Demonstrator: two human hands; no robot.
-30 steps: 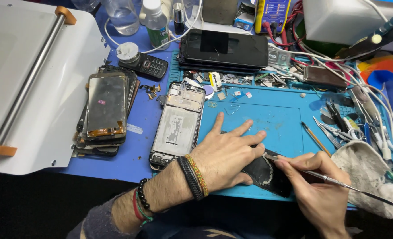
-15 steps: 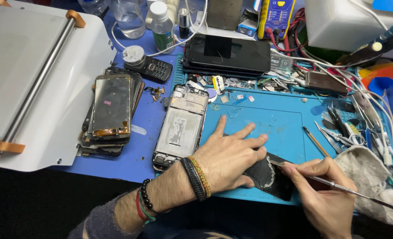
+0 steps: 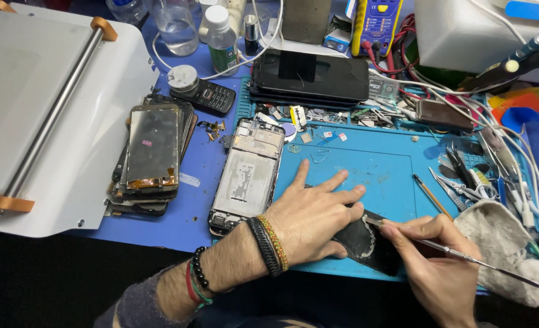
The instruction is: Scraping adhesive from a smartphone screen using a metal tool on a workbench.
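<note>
- Leftmost, a white machine [image 3: 51, 115] with a steel roller bar sits on the blue table [image 3: 190, 206]; not in use.
- Just right of it, a stack of old phone screens [image 3: 151, 155], with a small keypad phone [image 3: 205, 95] farther back.
- Centre-left, an opened phone frame [image 3: 245, 173] lies face down, straddling the left edge of the blue mat [image 3: 367, 167].
- Left hand [image 3: 309, 215]: fingers spread flat, palm down, pressing the black panel [image 3: 367, 243] onto the mat's near edge. Nothing gripped; it acts as a clamp.
- Panel: near centre-right, partly hidden under the left hand, with pale residue showing on its exposed face.
- Right hand [image 3: 433, 261]: fingers closed in a pen-style grip on a thin metal tool [image 3: 464, 258], tip touching the panel right beside the left fingertips.
- Judgement on technique: keep the tool at a shallow angle, use short light strokes directed away from the pinning fingers, and hold steady downward pressure so the panel cannot slide off the mat edge.
- Risk: the tip works very close to the left fingers; a slip could nick skin or gouge the panel.
- Right: grey cloth [image 3: 500, 243], tweezers [image 3: 458, 185] and cables [image 3: 512, 158] near at hand.
</note>
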